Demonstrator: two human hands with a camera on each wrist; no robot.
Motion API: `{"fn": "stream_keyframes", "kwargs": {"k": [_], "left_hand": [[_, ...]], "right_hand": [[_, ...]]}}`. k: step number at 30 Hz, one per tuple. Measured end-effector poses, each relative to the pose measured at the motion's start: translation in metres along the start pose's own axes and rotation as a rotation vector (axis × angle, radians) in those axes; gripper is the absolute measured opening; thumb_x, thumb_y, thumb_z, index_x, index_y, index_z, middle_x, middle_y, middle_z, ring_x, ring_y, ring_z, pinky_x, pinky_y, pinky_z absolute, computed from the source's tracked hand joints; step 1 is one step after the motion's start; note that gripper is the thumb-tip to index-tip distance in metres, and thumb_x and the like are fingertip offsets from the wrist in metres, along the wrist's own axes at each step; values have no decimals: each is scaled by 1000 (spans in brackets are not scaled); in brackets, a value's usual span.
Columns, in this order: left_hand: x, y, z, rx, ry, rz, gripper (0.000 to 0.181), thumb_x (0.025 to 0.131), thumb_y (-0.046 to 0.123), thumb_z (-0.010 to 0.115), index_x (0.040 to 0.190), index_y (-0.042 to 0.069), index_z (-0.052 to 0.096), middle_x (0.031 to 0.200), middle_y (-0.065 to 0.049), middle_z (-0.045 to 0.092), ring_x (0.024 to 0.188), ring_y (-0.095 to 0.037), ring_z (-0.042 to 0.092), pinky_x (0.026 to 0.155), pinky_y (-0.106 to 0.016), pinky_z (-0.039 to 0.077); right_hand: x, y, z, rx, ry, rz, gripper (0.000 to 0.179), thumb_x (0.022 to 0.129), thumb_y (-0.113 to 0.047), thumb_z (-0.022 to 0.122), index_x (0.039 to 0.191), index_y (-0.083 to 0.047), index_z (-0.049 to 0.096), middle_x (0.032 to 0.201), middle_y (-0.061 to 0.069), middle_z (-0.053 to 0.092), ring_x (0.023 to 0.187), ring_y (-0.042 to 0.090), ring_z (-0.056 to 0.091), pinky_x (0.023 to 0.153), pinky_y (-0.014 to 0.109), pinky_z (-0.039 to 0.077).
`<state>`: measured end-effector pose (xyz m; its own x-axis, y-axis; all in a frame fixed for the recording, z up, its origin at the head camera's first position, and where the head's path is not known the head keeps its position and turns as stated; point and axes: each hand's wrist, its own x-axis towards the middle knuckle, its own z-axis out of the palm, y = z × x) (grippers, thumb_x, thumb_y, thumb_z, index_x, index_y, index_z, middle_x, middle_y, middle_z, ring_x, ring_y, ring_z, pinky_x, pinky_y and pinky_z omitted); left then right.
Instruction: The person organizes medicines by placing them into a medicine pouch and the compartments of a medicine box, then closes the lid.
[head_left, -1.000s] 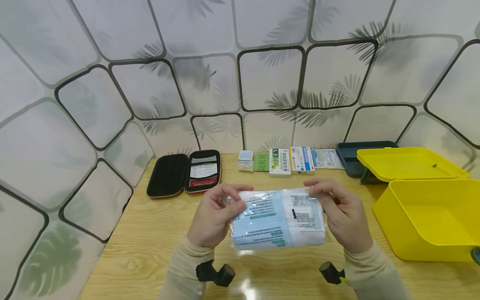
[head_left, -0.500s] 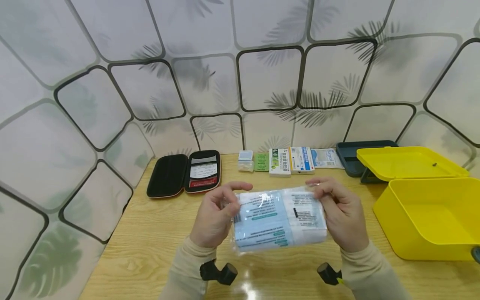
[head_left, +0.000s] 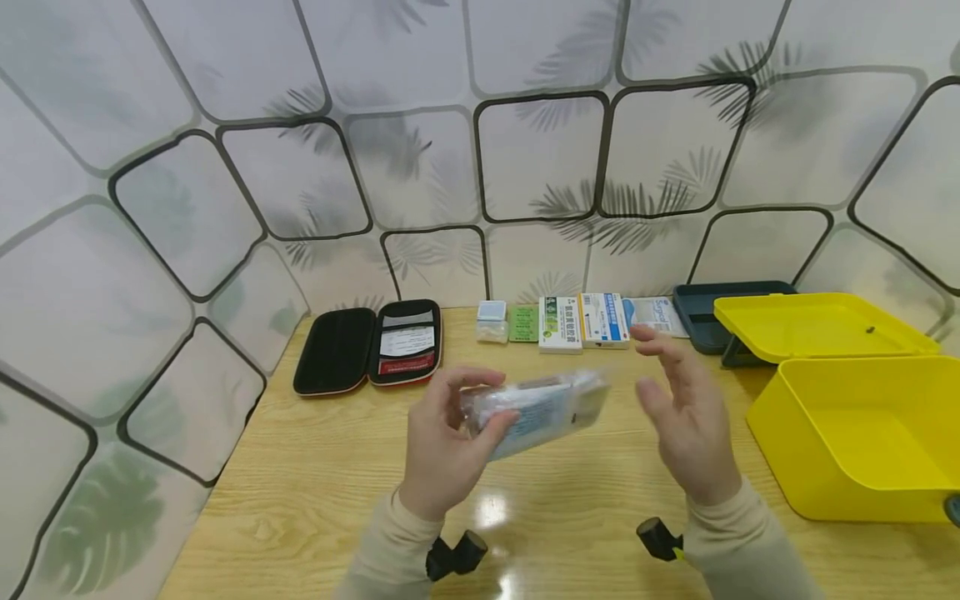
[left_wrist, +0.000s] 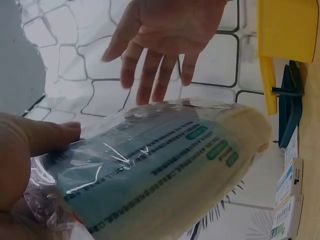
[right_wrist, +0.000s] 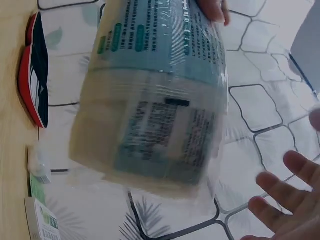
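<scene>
My left hand (head_left: 446,446) grips one end of a clear plastic packet (head_left: 532,412), thumb over its face and fingers behind. The packet has pale blue and white contents with printed lines and green labels, and it is tilted above the wooden table (head_left: 315,492). Its wrapper looks shiny and creased in the left wrist view. Apart from the packet's free end, my right hand (head_left: 690,417) holds nothing, its fingers spread. Those spread fingers show beyond the packet in the left wrist view. In the right wrist view the packet (right_wrist: 145,115) fills the middle, a small black mark on its face.
A yellow box (head_left: 795,450) with its lid raised stands at right, a dark blue tray (head_left: 701,321) behind it. Along the back lie a surgical packet (head_left: 660,317), two medicine boxes (head_left: 560,325), a green packet (head_left: 522,325) and small white packs (head_left: 492,321). An unzipped black case (head_left: 335,350) lies at left.
My right hand has let go of the packet's right end and opened. My left hand has turned the packet, which now tilts and appears narrower.
</scene>
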<state>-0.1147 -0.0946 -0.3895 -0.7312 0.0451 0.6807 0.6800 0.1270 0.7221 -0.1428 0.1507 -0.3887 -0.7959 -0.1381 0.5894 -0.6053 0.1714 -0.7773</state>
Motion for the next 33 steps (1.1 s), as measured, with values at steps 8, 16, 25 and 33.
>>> {"fn": "stream_keyframes", "kwargs": {"k": [8, 16, 25, 33], "left_hand": [[-4, -1, 6, 59, -210, 99, 44, 78, -3, 76, 117, -2, 54, 106, -15, 66, 69, -9, 61, 50, -17, 51], [-5, 1, 5, 54, -253, -156, 40, 79, 8, 79, 112, 7, 57, 97, -9, 71, 66, -8, 63, 49, -24, 53], [0, 5, -18, -36, -107, -146, 37, 76, -5, 78, 107, 2, 59, 98, -13, 70, 75, -13, 66, 45, -21, 44], [1, 9, -26, -313, -112, -287, 37, 81, 5, 76, 110, -3, 55, 100, -9, 69, 64, -9, 63, 46, -19, 46]], "right_hand": [[-6, 7, 14, -356, -363, -136, 22, 81, -30, 78, 100, -23, 69, 92, -14, 67, 73, 3, 61, 72, 30, 55], [-9, 6, 17, -319, -387, -104, 13, 82, -29, 77, 90, -22, 69, 82, -15, 67, 63, -3, 58, 54, 16, 51], [1, 8, -12, -295, -354, 97, 16, 85, -22, 74, 98, -16, 69, 88, -8, 69, 69, 7, 62, 61, 26, 54], [4, 10, -21, 237, -572, 86, 22, 99, 5, 43, 113, -3, 58, 103, 10, 67, 82, 22, 67, 66, 38, 59]]}}
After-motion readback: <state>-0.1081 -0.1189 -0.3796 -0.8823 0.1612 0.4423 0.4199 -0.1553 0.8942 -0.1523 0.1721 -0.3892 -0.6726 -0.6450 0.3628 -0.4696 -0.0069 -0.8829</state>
